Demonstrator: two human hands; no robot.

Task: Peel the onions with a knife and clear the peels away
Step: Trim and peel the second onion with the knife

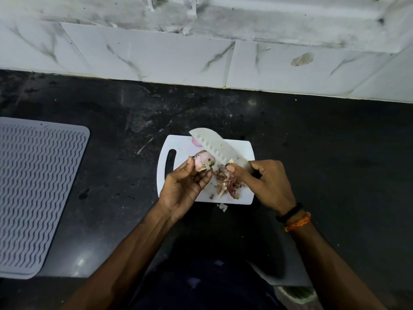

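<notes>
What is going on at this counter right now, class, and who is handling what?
A person is peeling an onion over a white cutting board on a dark countertop. The left hand holds the pinkish onion just above the board, while the right hand grips the knife, its blade angled against the onion. A pile of peels lies on the board, not yet cleared, and one scrap sits off its near edge. A grey ridged mat lies to the left.
</notes>
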